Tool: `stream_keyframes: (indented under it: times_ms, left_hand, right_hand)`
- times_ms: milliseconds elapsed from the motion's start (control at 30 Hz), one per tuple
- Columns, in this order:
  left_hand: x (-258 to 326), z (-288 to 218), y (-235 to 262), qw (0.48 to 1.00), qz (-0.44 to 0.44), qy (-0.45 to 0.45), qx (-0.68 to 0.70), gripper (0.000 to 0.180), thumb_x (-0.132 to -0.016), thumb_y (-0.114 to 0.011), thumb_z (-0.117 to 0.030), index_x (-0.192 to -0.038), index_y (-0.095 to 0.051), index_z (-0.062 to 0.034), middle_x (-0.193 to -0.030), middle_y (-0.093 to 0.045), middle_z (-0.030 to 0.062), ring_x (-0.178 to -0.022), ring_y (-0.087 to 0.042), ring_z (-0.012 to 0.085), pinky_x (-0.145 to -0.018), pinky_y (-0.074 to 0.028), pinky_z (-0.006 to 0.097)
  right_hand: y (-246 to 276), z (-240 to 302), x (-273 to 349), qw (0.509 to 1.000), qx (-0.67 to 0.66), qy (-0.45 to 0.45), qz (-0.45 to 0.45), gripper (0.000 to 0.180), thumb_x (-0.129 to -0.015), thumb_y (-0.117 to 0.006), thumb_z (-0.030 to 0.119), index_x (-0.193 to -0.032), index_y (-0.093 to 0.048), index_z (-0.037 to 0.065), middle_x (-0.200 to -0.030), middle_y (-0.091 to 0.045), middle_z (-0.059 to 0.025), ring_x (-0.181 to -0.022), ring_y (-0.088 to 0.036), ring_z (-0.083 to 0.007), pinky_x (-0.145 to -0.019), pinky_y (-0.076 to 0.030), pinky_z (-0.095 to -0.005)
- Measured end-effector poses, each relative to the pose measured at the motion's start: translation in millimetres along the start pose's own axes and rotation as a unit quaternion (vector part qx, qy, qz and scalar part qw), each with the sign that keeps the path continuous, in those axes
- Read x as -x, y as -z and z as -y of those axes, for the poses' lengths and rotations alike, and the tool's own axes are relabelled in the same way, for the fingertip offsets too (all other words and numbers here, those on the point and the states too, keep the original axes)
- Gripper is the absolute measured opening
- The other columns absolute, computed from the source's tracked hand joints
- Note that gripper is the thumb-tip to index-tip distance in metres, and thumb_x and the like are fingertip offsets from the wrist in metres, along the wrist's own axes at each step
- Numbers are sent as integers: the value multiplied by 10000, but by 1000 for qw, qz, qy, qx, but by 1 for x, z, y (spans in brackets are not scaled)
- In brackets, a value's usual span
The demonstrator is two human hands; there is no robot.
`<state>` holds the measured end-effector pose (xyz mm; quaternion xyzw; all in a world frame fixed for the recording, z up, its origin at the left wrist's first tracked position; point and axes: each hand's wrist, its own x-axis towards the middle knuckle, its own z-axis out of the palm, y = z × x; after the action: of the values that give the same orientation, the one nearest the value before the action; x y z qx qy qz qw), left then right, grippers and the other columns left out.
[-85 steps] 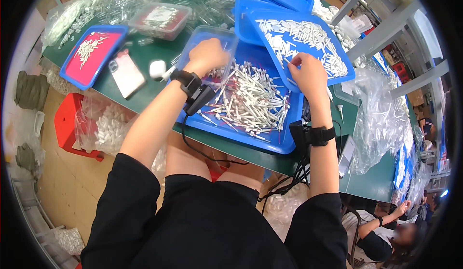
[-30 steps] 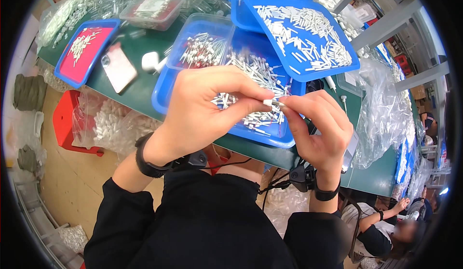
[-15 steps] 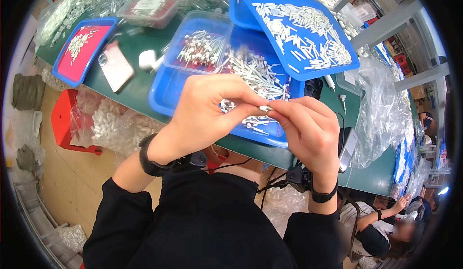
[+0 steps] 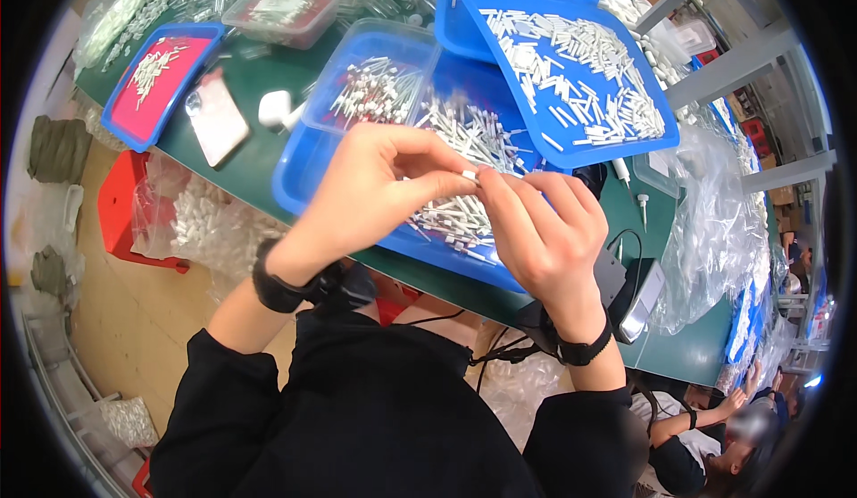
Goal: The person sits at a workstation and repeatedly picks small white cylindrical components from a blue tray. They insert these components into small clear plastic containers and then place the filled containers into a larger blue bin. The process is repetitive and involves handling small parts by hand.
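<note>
Over the front part of a blue tray (image 4: 290,172), my two hands meet fingertip to fingertip. Thumb and index finger of my left hand (image 4: 366,181) pinch a small white plastic piece (image 4: 470,175). My right hand (image 4: 546,235) is closed too, its fingertips pressed at the other end of that piece; any further part there is hidden. Thin white sticks (image 4: 473,132) lie heaped in the tray below. A clear plastic box (image 4: 420,38) sits in the tray's left part, holding thin rods with white tips (image 4: 370,87).
A blue tray of short white tubes (image 4: 544,110) overlaps at the back right. Leftward are a phone (image 4: 217,123), a small white case (image 4: 274,108) and a red-lined tray (image 4: 134,121). Clear plastic bags (image 4: 705,230) lie at right, near a grey device (image 4: 644,300). Another person (image 4: 687,444) sits lower right.
Both hands have shifted slightly left and up in the picture, still together at the small white piece. The right hand's fingers have lifted and spread a little. The view has tilted slightly.
</note>
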<state>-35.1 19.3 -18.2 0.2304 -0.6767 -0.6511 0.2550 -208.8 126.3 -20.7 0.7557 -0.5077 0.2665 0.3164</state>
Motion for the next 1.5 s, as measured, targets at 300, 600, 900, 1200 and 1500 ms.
stream_keyframes:
  times_ms: [300,600,900,1200,1500]
  left_hand:
    - [-69,26,87,866,-128,-53,-481,258,-753,-771,-143,-976,-730,-20,-838,-704,153,-723,-671,181,-646,-521,315]
    - [-79,41,79,868,-55,29,-493,162,-708,-766,-118,-753,-683,12,-686,-682,133,-646,-678,227,-635,-520,329]
    - [-65,16,63,910,-202,-143,-334,156,-803,-758,-131,-881,-710,-5,-724,-687,74,-630,-643,139,-597,-506,272]
    - [-1,-25,21,900,-132,-295,-293,181,-799,-711,36,-955,-756,-42,-818,-639,43,-707,-636,121,-603,-497,225]
    - [16,-39,-2,885,-130,-367,-254,251,-705,-785,39,-926,-782,-81,-745,-595,22,-657,-561,115,-565,-435,240]
  right_hand:
    - [-24,-15,-13,995,19,-86,51,150,-780,-747,200,-859,-675,95,-944,-638,-27,-905,-590,-241,-820,-453,-383]
    - [-4,-85,6,916,-46,-370,147,269,-826,-718,271,-970,-719,44,-937,-695,-142,-901,-641,-314,-821,-486,-395]
    - [-36,-104,2,888,-28,-391,242,227,-788,-706,256,-927,-742,79,-856,-712,-151,-834,-679,-339,-756,-525,-427]
    - [35,-29,-46,832,-352,-425,53,137,-861,-676,88,-981,-727,43,-839,-744,-64,-725,-683,-108,-616,-508,-240]
    - [68,5,-36,819,-433,-374,29,181,-831,-690,-19,-1000,-744,20,-793,-679,-31,-675,-624,-83,-585,-486,-208]
